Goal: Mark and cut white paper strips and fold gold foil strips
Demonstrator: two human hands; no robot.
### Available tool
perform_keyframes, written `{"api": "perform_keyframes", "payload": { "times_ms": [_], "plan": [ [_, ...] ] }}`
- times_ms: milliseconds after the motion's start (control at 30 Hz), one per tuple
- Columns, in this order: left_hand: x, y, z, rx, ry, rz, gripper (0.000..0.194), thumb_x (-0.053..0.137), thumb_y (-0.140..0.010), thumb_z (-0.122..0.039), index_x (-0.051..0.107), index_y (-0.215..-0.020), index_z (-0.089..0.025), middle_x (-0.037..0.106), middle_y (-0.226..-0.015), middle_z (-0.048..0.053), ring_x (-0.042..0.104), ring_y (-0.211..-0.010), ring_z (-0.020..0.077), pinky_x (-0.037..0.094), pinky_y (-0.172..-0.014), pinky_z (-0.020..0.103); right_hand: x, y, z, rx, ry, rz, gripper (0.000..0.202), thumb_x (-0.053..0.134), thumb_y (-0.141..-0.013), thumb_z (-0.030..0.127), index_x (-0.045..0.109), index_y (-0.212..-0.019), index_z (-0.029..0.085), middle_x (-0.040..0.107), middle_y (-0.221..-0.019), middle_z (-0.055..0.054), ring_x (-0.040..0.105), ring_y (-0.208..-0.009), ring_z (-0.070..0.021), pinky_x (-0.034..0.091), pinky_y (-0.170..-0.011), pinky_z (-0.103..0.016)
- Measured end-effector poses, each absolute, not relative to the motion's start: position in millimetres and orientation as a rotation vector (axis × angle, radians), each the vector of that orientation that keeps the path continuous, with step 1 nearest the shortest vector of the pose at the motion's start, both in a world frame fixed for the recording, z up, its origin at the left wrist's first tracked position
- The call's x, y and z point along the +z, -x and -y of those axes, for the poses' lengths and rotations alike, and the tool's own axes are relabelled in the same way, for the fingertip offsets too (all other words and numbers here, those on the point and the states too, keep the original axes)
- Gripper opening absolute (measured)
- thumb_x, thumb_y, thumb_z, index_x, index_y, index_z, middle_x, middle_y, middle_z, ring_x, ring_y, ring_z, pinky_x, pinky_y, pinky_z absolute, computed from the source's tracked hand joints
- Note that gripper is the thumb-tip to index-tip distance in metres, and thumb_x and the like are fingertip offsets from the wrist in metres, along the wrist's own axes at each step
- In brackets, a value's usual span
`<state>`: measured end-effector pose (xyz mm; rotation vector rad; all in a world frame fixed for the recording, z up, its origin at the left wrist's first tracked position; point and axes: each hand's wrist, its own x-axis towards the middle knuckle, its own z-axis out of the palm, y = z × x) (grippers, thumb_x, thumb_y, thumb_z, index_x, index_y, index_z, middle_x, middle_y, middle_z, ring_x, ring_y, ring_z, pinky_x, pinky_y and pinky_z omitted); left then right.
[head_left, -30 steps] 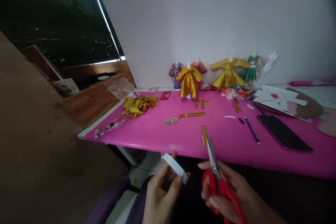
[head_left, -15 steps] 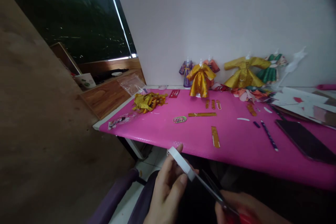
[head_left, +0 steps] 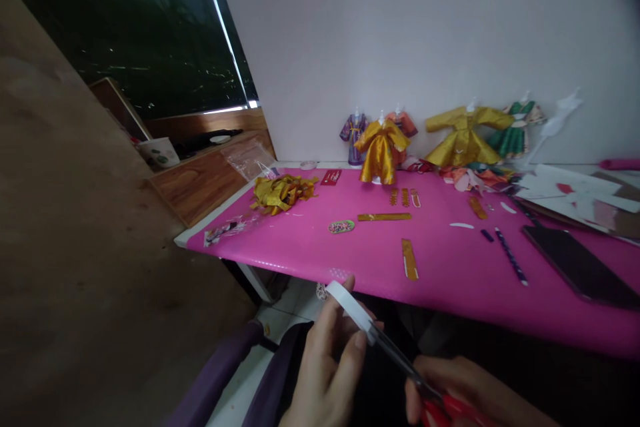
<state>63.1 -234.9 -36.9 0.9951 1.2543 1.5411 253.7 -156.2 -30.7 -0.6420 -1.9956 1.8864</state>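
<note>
My left hand (head_left: 327,360), low in the middle of the head view, is closed on a roll of white tape (head_left: 349,303), seen nearly edge-on. In my right hand (head_left: 465,383) are red-handled scissors (head_left: 407,367), their blades pointing up and left. The blade tips meet the lower end of the tape roll, beside my left thumb. Both hands are in front of the pink table edge, above the lap. Nearest on the table lies a gold fabric strip (head_left: 409,259) with white edging.
The pink table (head_left: 300,250) holds a gold scrap pile (head_left: 283,193), a patterned oval piece (head_left: 341,227), a pen (head_left: 511,257) and a dark phone (head_left: 583,263). Small dresses on stands, including a gold dress (head_left: 382,150), line the wall. A chair armrest (head_left: 220,373) is at lower left.
The scissor blades have closed together at the tape's lower end; before, they were apart. Both hands have shifted slightly, the left one to the right.
</note>
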Motion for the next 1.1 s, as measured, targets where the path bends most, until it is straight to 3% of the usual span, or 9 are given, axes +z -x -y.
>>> {"api": "perform_keyframes", "payload": {
  "times_ms": [133,233,633,933,1100],
  "plan": [
    [-44,-63,233,1.519,-1.079,-1.309,0.051,0.06,-0.093,-0.036,0.047,-0.143,-0.036,0.067,-0.123,0.009,0.066,-0.112,0.0293,0.047,-0.101,0.047,-34,-254,152,1.924,0.582,2.1,0.06,0.059,-0.069,0.08,0.069,-0.086,0.023,0.043,-0.06,0.003,0.042,-0.05,-0.0114,0.043,-0.05,-0.023],
    [-46,-62,233,1.527,-1.108,-1.35,0.053,0.062,-0.092,-0.032,0.049,-0.143,-0.032,0.07,-0.118,0.011,0.066,-0.109,0.0306,0.051,-0.097,0.046,-32,-256,152,1.945,0.617,2.102,0.06,0.06,-0.071,0.08,0.068,-0.086,0.023,0.04,-0.059,0.005,0.038,-0.049,-0.0103,0.041,-0.049,-0.022],
    [-54,-62,234,1.493,-1.269,-1.429,0.053,0.057,-0.095,-0.023,0.045,-0.146,-0.031,0.067,-0.126,0.011,0.067,-0.106,0.0266,0.055,-0.094,0.046,-39,-259,152,2.012,0.536,2.018,0.058,0.059,-0.077,0.075,0.067,-0.091,0.019,0.043,-0.064,0.004,0.039,-0.056,-0.0098,0.041,-0.057,-0.021],
    [-47,-65,232,1.473,-1.3,-1.482,0.055,0.055,-0.095,-0.021,0.043,-0.147,-0.032,0.071,-0.114,0.009,0.068,-0.103,0.0246,0.055,-0.095,0.044,-42,-260,154,2.049,0.542,1.971,0.047,0.068,-0.078,0.063,0.068,-0.095,0.02,0.047,-0.065,0.004,0.047,-0.061,-0.0107,0.045,-0.062,-0.021],
    [-51,-67,232,1.486,-1.293,-1.502,0.054,0.057,-0.094,-0.022,0.045,-0.146,-0.032,0.072,-0.111,0.008,0.069,-0.1,0.0239,0.057,-0.092,0.041,-45,-258,154,2.061,0.551,1.944,0.048,0.07,-0.074,0.064,0.067,-0.091,0.019,0.049,-0.062,0.004,0.047,-0.057,-0.01,0.045,-0.059,-0.021]
  ]
}}
